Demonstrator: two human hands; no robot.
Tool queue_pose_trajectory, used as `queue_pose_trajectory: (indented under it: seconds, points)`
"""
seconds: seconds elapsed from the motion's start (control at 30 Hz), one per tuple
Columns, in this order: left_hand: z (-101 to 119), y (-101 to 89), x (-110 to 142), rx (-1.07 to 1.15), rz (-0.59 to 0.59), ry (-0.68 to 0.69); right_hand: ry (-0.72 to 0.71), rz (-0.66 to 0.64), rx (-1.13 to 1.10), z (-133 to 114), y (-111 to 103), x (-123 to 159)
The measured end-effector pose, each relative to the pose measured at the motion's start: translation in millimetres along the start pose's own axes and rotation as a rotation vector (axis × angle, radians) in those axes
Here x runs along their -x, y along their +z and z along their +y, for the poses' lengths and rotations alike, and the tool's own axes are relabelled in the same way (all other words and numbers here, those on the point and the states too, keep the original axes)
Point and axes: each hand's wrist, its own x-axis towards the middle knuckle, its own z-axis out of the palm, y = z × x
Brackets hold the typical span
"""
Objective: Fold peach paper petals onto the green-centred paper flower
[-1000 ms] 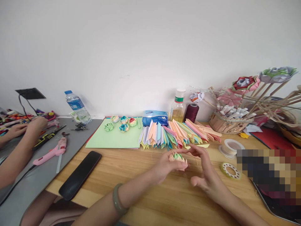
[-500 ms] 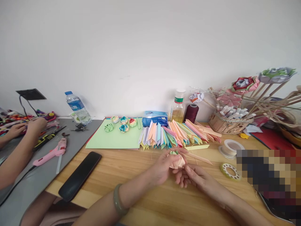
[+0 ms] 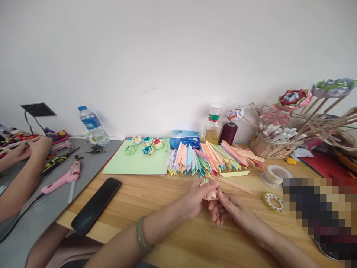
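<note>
A small paper flower, peach outside with some green at its centre, is held just above the wooden table. My left hand is closed around it from the left, thumb across its top. From the right, my right hand pinches its lower edge between thumb and forefinger, the other fingers curled beneath. Part of the flower is hidden by my fingers. Behind the hands lie a loose peach paper strip and a long row of folded paper pieces in many colours.
Several finished paper flowers sit on green paper. A black phone, a pink glue gun, a water bottle, a tape roll and a ribbon spool stand around. At far left, another person's hands work.
My left thumb has shifted right across the flower, and my right thumb has come up against its edge. The view has moved slightly.
</note>
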Motion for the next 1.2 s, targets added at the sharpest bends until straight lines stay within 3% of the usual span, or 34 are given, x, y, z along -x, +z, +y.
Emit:
queue_pose_trajectory:
  seconds: [0.27, 0.37, 0.47, 0.6, 1.2]
  points:
    - [-1, -7.3, -2, 0.223, -0.059, -0.040, -0.064, 0.036, 0.016, 1, -2, -1]
    - [4, -5.2, -1, 0.412, 0.088, 0.009, -0.245, 0.204, 0.271, -1, -2, 2]
    - [8, -1.9, 1, 0.474, 0.138, 0.023, -0.424, 0.377, 0.493, -5, -1, 7]
    - [6, 0.2, 2, 0.473, 0.132, -0.018, -0.573, 0.409, 0.604, -8, -1, 11]
    - [4, 5.2, 3, 0.465, 0.109, -0.086, -0.461, 0.310, 0.387, -6, -3, 9]
